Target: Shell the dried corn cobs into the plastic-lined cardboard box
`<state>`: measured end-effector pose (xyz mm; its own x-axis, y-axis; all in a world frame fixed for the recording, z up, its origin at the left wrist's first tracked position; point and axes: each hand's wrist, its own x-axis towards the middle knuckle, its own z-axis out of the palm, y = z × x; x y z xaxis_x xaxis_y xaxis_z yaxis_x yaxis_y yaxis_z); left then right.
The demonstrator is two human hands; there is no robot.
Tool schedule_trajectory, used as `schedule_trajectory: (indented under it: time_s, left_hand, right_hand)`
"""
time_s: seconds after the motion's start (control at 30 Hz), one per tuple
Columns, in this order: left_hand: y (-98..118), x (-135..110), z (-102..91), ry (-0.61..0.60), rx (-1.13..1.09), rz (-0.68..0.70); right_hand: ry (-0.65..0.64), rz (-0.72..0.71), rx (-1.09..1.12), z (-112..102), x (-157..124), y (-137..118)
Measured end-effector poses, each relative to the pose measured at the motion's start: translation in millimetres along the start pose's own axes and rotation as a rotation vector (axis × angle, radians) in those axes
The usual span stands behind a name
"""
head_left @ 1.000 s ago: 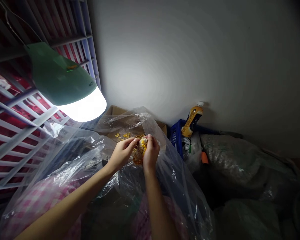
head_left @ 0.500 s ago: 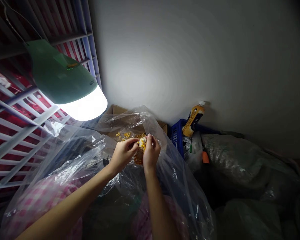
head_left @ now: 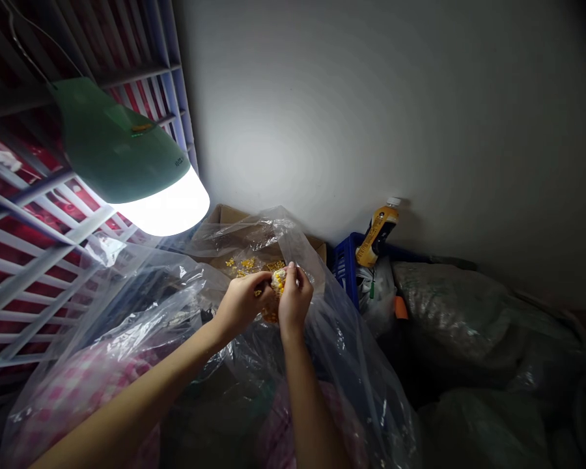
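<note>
My right hand (head_left: 295, 301) is wrapped around a corn cob (head_left: 278, 280), with white bare core and some yellow kernels showing on it. Close against the cob's left side is my left hand (head_left: 243, 303), its fingers curled. A few yellow kernels (head_left: 258, 293) show between its thumb and fingers. Below and behind the hands, loose corn kernels (head_left: 247, 264) lie in a clear plastic bag (head_left: 254, 234) that spreads over my lap. Part of the cob is hidden by my right fingers.
A lit green lamp (head_left: 127, 150) hangs at upper left before a slatted plastic crate (head_left: 29, 260). A cardboard box (head_left: 224, 213) stands behind the bag, against the wall. To the right are a blue basket (head_left: 344, 260), a yellow-labelled bottle (head_left: 378, 231) and a filled sack (head_left: 469, 312).
My left fingers have shifted slightly left and down from the cob's face, and kernels now show by the left thumb. My right hand holds the cob in nearly the same place.
</note>
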<state>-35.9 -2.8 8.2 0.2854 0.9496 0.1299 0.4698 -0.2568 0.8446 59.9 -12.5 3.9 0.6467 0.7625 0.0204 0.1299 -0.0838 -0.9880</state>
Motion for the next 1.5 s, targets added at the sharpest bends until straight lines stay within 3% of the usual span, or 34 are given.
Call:
schedule_trajectory:
  time_s: [0.27,0.47,0.63,0.87,1.03,1.17,1.33,1.5]
  left_hand:
    - [11,0,-8.5,-0.080,-0.185,-0.072]
    - [6,0,-5.0,-0.064,-0.062,-0.038]
    - [-1,0,-2.9,-0.055,0.000,0.013]
    - [6,2,-8.1,-0.103,-0.284,-0.130]
    - [6,2,-8.4,-0.084,-0.199,-0.117]
    - [4,2,-6.5,-0.065,-0.123,-0.121]
    - [7,1,-8.6,-0.112,-0.231,-0.091]
    - [8,1,-10.2,-0.110,-0.199,-0.103]
  right_hand:
    - [-0.022,-0.055,-0.067,-2,1,1]
    - [-0.019,-0.139,-0.185,0,-2,3]
    - [-0.001,-0.087,-0.137,0,-2,-2]
    - [-0.028,-0.045,-0.097,-3,1,-3]
    - [-0.038,-0.072,-0.126,-2,0,-1]
    - [-0.024,-0.009,-0.063,-3,1,-3]
    - [-0.015,0.051,0.023,-4,4,-4]
    - [-0.024,0.003,-0.009,-5,2,-5]
